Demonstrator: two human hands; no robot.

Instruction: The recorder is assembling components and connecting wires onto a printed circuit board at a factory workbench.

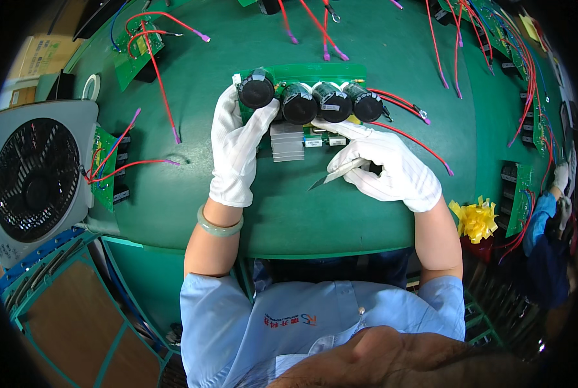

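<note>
A green circuit board (318,72) with several large black capacitors (333,107) and a grey finned heat sink (287,143) is in front of me on the green table. My left hand (238,139), in a white glove, is closed around the board's left end, beside the leftmost capacitor. In my gloved right hand (387,161) is a thin, flat blade-like tool (325,180), its tip pointing down to the left. The right index finger reaches to the underside of the middle capacitors. Red wires (402,103) run out from the board's right side.
More circuit boards with red wires lie around, including one at the upper left (133,61) and one beside the large fan (36,178). A bundle of yellow strips (476,220) is at the right table edge. Another person's gloved hand (560,176) shows at far right.
</note>
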